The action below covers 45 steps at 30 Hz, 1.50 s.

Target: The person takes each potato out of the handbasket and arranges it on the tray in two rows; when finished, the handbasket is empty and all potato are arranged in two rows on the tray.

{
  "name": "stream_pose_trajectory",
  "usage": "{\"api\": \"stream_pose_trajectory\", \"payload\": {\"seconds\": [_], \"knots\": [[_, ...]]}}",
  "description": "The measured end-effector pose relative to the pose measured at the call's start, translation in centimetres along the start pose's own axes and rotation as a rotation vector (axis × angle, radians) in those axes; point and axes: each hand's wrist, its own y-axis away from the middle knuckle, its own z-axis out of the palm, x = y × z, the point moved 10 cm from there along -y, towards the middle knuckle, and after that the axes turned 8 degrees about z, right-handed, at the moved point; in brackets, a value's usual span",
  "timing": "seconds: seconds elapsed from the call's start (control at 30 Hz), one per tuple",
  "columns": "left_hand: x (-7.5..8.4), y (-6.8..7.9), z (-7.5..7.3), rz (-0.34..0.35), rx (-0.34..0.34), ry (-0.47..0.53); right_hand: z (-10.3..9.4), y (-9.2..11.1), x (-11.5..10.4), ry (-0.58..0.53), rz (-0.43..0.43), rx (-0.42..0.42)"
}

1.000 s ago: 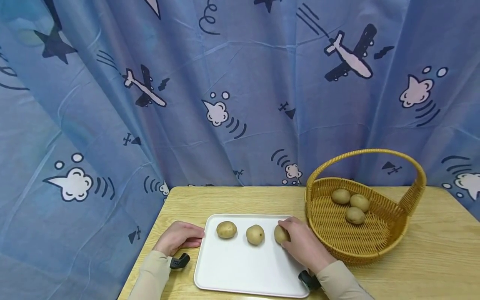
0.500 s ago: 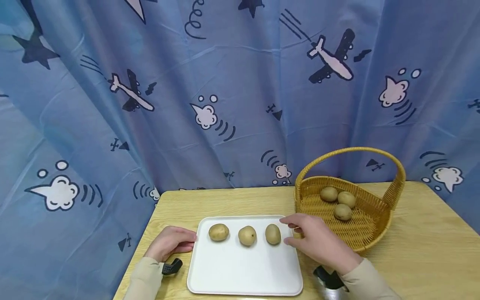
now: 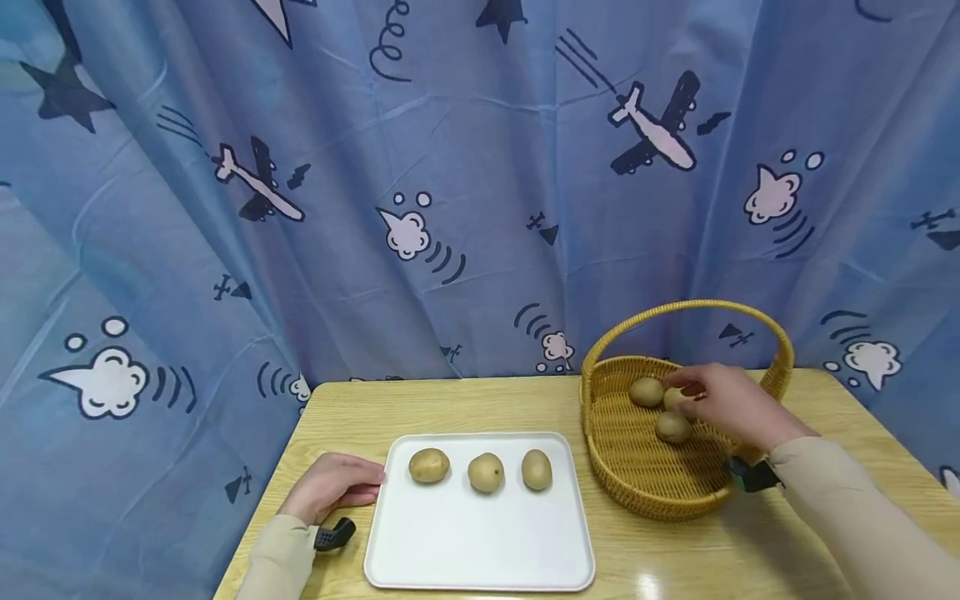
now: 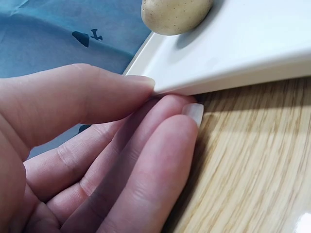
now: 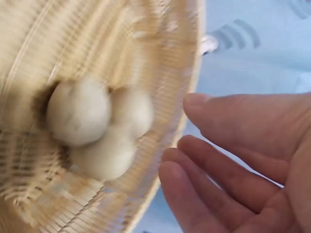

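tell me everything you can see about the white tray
The white rectangular tray, smooth and plastic-looking, has rounded corners and a low raised rim. It lies flat on the light wood-grain table, three tan potatoes in a row toward its far edge. The left hand touches its left edge.

The person wears long sleeves in a pale beige cloth, the left sleeve softly creased and loose, the right sleeve showing a longer, smoother stretch of the same fabric. Each ends at the wrist, where a small black device sits: the left device is stubby and bent, with tiny dots on one face, the right device dark and angular. The left hand and right hand are bare; one left fingernail extends past its fingertip.
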Motion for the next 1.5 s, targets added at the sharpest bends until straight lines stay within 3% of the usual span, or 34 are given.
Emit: {"api": "stream_pose_trajectory", "payload": {"seconds": [0.43, 0.8, 1.5], "knots": [[0.0, -0.2, 0.3, 0.002, 0.0, 0.001, 2.2, -2.8, 4.9, 0.103, 0.063, -0.073], [0.0, -0.7, 0.3, 0.008, 0.013, 0.007, 2.1, -3.8, 5.5, 0.118, 0.115, -0.11], [-0.3, -0.6, -0.2, 0.005, 0.026, 0.017, 2.8, -5.0, 5.5, 0.144, 0.131, -0.134]]}}
